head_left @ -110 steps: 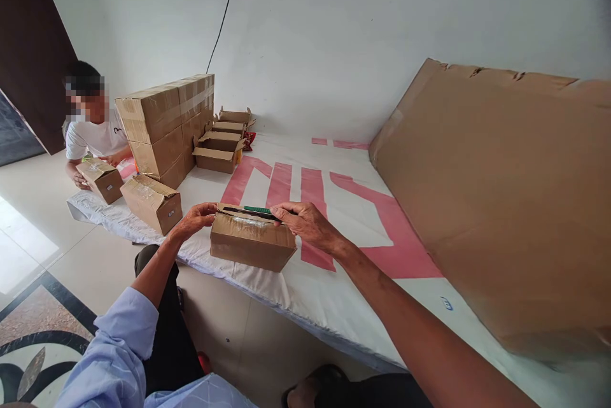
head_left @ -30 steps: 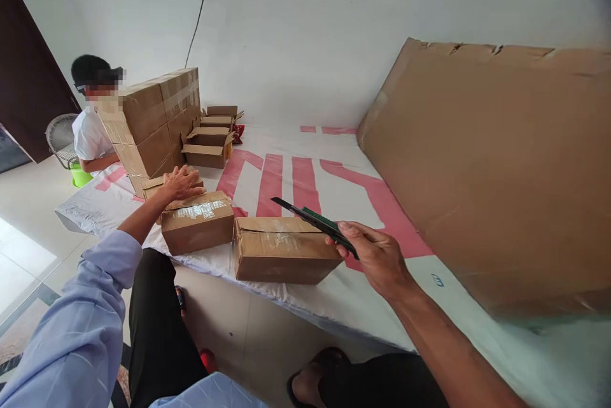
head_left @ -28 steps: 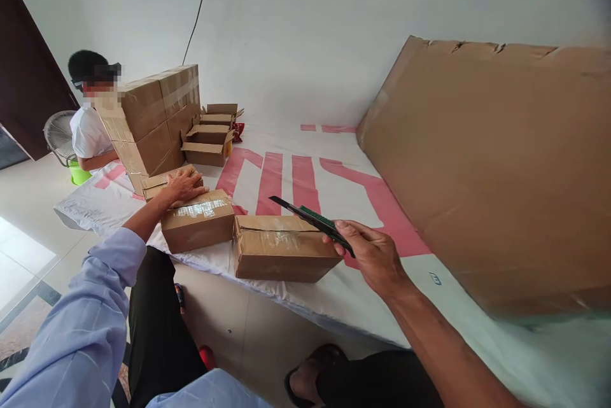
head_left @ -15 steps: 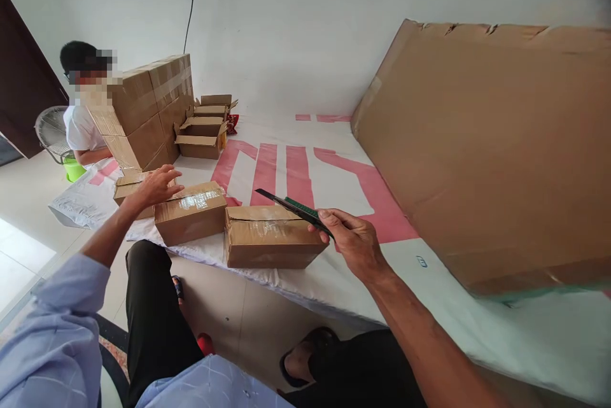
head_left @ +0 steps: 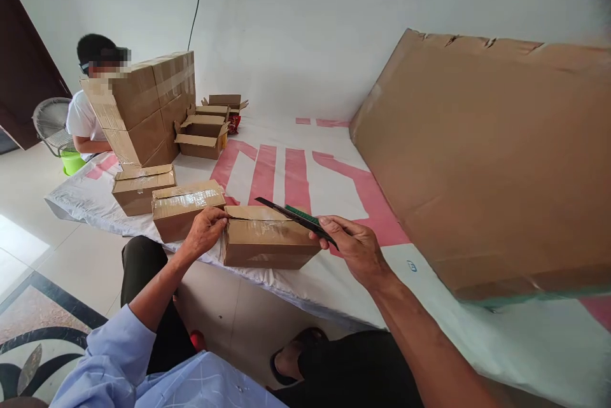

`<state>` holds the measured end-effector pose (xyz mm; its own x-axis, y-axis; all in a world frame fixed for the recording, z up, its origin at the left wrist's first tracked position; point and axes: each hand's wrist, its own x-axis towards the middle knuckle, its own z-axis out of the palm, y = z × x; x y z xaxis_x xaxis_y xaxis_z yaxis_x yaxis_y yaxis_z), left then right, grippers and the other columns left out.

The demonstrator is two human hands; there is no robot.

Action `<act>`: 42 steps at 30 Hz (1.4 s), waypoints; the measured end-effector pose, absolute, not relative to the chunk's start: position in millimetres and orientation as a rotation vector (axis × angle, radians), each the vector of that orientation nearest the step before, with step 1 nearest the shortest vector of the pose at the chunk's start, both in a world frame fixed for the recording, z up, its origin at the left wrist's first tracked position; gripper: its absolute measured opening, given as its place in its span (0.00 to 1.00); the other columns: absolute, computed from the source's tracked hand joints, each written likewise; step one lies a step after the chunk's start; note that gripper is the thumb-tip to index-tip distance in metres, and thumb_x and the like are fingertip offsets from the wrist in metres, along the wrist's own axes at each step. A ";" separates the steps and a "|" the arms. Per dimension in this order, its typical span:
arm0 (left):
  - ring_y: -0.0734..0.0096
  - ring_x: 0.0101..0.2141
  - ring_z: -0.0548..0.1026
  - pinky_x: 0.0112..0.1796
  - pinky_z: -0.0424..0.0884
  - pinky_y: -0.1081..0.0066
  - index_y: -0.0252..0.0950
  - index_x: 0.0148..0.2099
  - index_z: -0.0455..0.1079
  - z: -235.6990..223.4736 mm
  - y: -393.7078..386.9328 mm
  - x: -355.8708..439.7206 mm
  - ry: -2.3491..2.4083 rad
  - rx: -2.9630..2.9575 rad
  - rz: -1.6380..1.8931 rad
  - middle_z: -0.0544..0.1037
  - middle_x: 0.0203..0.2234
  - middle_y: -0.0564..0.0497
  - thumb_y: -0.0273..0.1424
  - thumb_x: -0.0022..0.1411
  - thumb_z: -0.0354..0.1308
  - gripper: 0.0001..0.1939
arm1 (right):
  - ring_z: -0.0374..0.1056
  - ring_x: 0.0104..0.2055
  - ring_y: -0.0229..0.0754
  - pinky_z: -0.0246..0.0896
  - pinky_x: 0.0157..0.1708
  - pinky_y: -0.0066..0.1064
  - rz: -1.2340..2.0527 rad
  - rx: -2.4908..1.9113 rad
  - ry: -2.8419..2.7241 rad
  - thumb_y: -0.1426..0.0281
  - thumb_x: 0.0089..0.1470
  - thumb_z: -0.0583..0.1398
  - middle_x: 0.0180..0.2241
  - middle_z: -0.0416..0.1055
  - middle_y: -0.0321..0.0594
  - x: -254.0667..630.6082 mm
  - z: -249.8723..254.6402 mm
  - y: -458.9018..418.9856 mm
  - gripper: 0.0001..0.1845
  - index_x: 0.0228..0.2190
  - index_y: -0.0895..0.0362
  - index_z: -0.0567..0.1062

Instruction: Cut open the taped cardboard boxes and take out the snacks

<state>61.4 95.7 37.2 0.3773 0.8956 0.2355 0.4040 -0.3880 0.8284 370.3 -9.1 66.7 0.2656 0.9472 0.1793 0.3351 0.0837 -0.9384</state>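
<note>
A taped brown cardboard box point(head_left: 267, 239) lies near the front edge of the white and pink sheet point(head_left: 305, 172). My left hand point(head_left: 206, 230) grips this box at its left end, fingers curled over the top corner. My right hand point(head_left: 353, 246) holds a black and green utility knife point(head_left: 296, 218), blade pointing left above the box top. Two more taped boxes lie to the left, one point(head_left: 184, 207) touching my left hand's side and another point(head_left: 142, 186) further left.
A large flat cardboard sheet point(head_left: 482, 160) leans on the right. A stack of sealed cartons point(head_left: 143, 109) and several open small boxes point(head_left: 203, 134) stand at the back left. A person in a white shirt point(head_left: 83, 121) sits behind the stack beside a fan point(head_left: 48, 125).
My left hand left the far left boxes and came right onto the left end of the nearest box. My right hand kept the knife raised over that box.
</note>
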 end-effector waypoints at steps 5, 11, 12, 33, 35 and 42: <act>0.59 0.50 0.81 0.58 0.77 0.59 0.39 0.48 0.84 28.2 99.2 65.4 1.067 1.910 0.974 0.83 0.49 0.45 0.24 0.60 0.63 0.16 | 0.67 0.26 0.43 0.64 0.33 0.37 0.742 -1.473 -1.303 0.35 0.55 0.63 0.23 0.76 0.40 369.7 66.2 -12.4 0.33 0.25 0.52 0.77; 0.52 0.63 0.76 0.68 0.68 0.53 0.42 0.54 0.85 28.1 98.4 64.8 0.968 1.849 0.898 0.81 0.60 0.46 0.25 0.60 0.68 0.20 | 0.70 0.28 0.45 0.66 0.33 0.37 0.736 -1.519 -1.426 0.33 0.55 0.63 0.22 0.75 0.39 373.4 79.2 -11.9 0.34 0.27 0.52 0.81; 0.52 0.64 0.76 0.69 0.68 0.53 0.43 0.55 0.85 27.6 98.6 65.3 0.957 1.832 0.889 0.82 0.60 0.47 0.25 0.60 0.68 0.21 | 0.70 0.28 0.45 0.66 0.32 0.36 0.742 -1.521 -1.449 0.33 0.54 0.63 0.22 0.75 0.39 373.7 82.6 -10.8 0.34 0.28 0.52 0.81; 0.53 0.62 0.77 0.65 0.72 0.53 0.43 0.62 0.81 16.0 103.1 71.8 0.966 1.882 0.873 0.82 0.60 0.47 0.29 0.64 0.68 0.24 | 0.69 0.33 0.46 0.65 0.35 0.36 0.698 -1.528 -1.817 0.39 0.59 0.61 0.30 0.78 0.40 374.8 143.2 6.7 0.30 0.28 0.52 0.83; 0.53 0.63 0.76 0.66 0.71 0.53 0.43 0.63 0.80 16.6 103.1 70.9 0.959 1.888 0.869 0.81 0.60 0.47 0.28 0.64 0.67 0.25 | 0.70 0.34 0.46 0.64 0.35 0.36 0.678 -1.541 -1.839 0.42 0.60 0.61 0.31 0.80 0.40 374.7 143.2 9.6 0.28 0.29 0.52 0.84; 0.54 0.64 0.75 0.69 0.67 0.54 0.41 0.63 0.78 18.3 102.3 73.6 0.913 1.934 0.857 0.80 0.62 0.45 0.26 0.65 0.66 0.24 | 0.73 0.35 0.47 0.62 0.34 0.36 0.624 -1.596 -1.941 0.49 0.60 0.62 0.32 0.83 0.38 372.6 150.4 23.0 0.21 0.31 0.51 0.86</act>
